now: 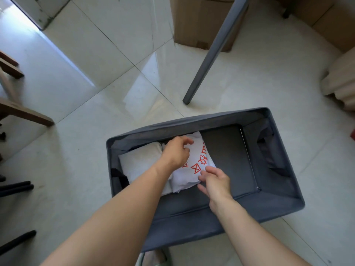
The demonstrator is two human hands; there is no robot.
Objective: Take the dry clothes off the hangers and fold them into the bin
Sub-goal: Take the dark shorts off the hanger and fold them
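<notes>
Right hand (pixel 215 182), fingers relaxed, touches printed shirt (pixel 201 163); left hand (pixel 177 152) grips shirt's far edge inside bin (pixel 192 121); white folded garment (pixel 138 160) left of it.

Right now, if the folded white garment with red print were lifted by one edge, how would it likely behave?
Probably floppy: the folded white garment with red print shows soft, rounded, wrinkled folds, so it would likely unfold. Likely light, being thin cloth. Unlikely to roll; it lies slumped in the grey fabric bin.
</notes>
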